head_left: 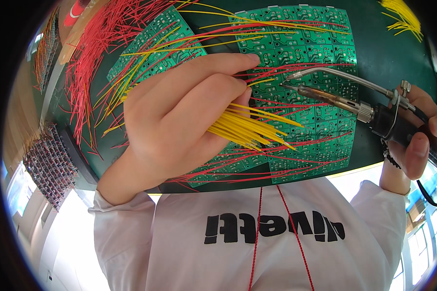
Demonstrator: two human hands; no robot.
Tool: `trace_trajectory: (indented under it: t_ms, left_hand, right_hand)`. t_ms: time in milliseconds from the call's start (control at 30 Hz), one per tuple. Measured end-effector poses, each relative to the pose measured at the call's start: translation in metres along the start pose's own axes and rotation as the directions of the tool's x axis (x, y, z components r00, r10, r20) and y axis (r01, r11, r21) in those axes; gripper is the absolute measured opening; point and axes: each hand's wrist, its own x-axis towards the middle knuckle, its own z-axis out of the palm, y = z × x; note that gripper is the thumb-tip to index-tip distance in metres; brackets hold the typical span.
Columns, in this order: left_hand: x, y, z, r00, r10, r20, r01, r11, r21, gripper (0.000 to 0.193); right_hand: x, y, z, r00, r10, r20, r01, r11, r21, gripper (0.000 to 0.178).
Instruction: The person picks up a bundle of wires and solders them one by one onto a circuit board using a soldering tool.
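My left hand (175, 114) is closed round a bundle of yellow wires (250, 128), whose ends fan out past the fingers toward the right. Its thumb and index finger are near the green circuit board panel (342, 51), where red and yellow wires lie across the rows. In my right hand (415, 145) is a soldering iron (391, 119) with a black handle. A thin metal feed tube (344, 74) is clamped along it. The iron's tip and the tube's end meet closely just over the panel, right of my left fingertips. Whether the tip touches a pad I cannot tell.
A second green board panel (153, 36) lies tilted at the upper left, strewn with wires. Many loose red wires (85, 68) spread along the left side. More yellow wires (403, 17) lie at the far right. A stack of populated boards (51, 165) stands at the left edge.
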Motion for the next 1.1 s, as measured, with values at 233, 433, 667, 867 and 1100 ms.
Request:
trace_trajectory:
  t_ms: [233, 433, 667, 867, 1100]
  left_hand:
    - [-0.001, 0.0, 0.0, 1.0, -0.003, -0.002, 0.003, 1.0, 0.008, 0.012]
    - [-0.001, -0.001, 0.001, 1.0, 0.008, -0.007, -0.008, 1.0, 0.01, 0.012]
    - [-0.001, -0.002, 0.0, 1.0, 0.005, -0.001, -0.005, 1.0, 0.005, 0.012]
    - [-0.001, -0.002, -0.001, 1.0, 0.008, 0.011, -0.008, 1.0, 0.009, 0.012]
    - [-0.001, -0.002, 0.0, 1.0, 0.011, 0.005, -0.011, 1.0, 0.009, 0.012]
  right_hand:
    - [0.001, -0.004, 0.009, 0.998, 0.028, -0.056, -0.028, 1.0, -0.003, 0.03]
    - [-0.005, 0.0, 0.004, 0.994, 0.049, -0.103, -0.05, 0.999, -0.002, 0.028]
    - [0.002, -0.006, 0.02, 0.986, 0.071, -0.152, -0.071, 0.997, 0.003, 0.027]
    - [0.031, -0.019, 0.063, 0.97, -0.078, -0.228, 0.069, 0.996, -0.048, 0.027]
    - [0.041, -0.018, 0.078, 0.916, -0.255, -0.308, 0.229, 0.966, -0.118, 0.026]
